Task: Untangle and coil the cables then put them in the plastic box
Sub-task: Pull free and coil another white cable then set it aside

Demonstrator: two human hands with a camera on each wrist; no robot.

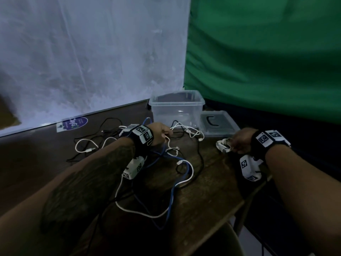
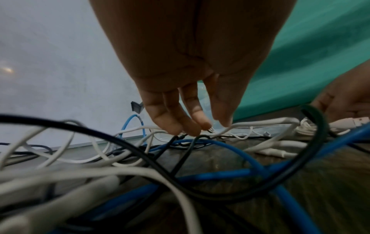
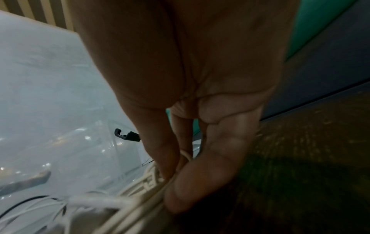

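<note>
A tangle of white (image 1: 185, 179), blue (image 1: 172, 193) and black (image 1: 201, 159) cables lies across the wooden table (image 1: 208, 182). My left hand (image 1: 163, 131) reaches into the tangle's far side. In the left wrist view its thumb and fingertips (image 2: 214, 125) pinch a thin white cable (image 2: 260, 122) above the blue cable (image 2: 230, 150). My right hand (image 1: 235, 144) grips a small coiled bundle of white cable (image 1: 223, 145) low over the table, right of the tangle; the strands (image 3: 154, 177) sit between its thumb and fingers (image 3: 170, 178). The clear plastic box (image 1: 177, 109) stands open behind the cables.
The box's clear lid (image 1: 218, 124) with a black handle lies flat to the right of the box. A pale sheet forms the wall on the left, a green cloth (image 1: 258, 52) hangs on the right. The table's right edge (image 1: 238, 206) runs close under my right forearm.
</note>
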